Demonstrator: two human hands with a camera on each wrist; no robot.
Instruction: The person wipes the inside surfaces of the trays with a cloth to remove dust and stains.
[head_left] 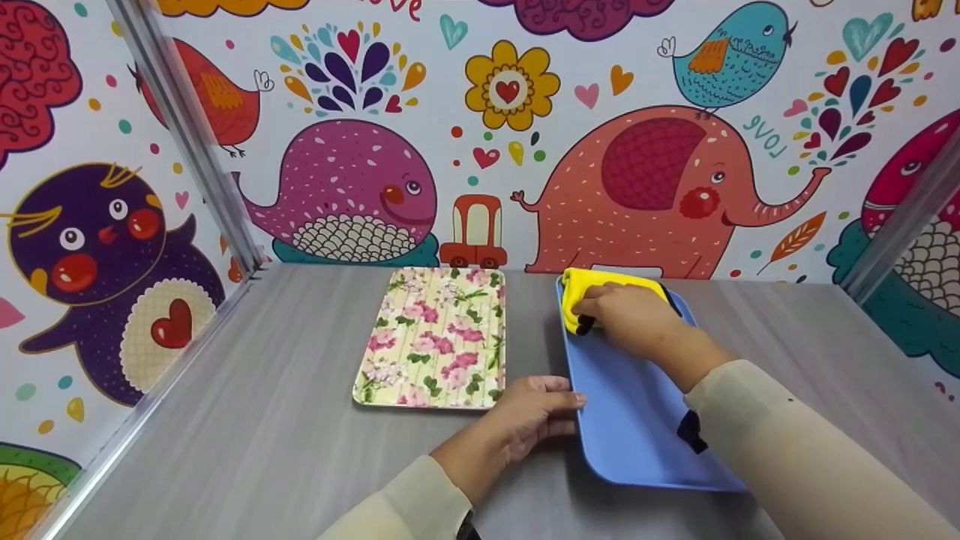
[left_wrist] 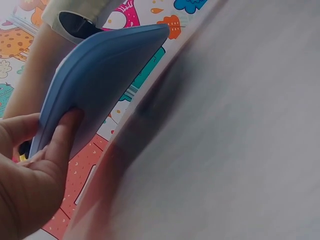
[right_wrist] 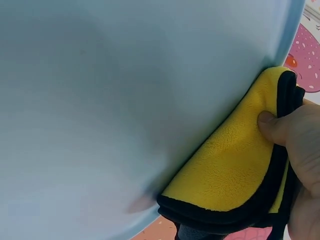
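Observation:
A blue tray (head_left: 637, 420) is held tilted above the table, its near end toward me. My left hand (head_left: 531, 416) grips its left rim, with fingers on both sides of the edge; the left wrist view shows the tray's underside (left_wrist: 105, 75) raised off the tabletop. At the tray's far end my right hand (head_left: 637, 319) holds a folded yellow cloth (head_left: 611, 281) with black edging. In the right wrist view the thumb presses on the yellow cloth (right_wrist: 230, 165), which lies against the tray's inner surface and rim.
A flower-patterned tray (head_left: 431, 337) lies flat on the grey table (head_left: 300, 450), left of the blue one. Behind the table stands a wall (head_left: 480, 90) printed with cartoon animals, and a metal corner strip (head_left: 191, 127) runs down on the left.

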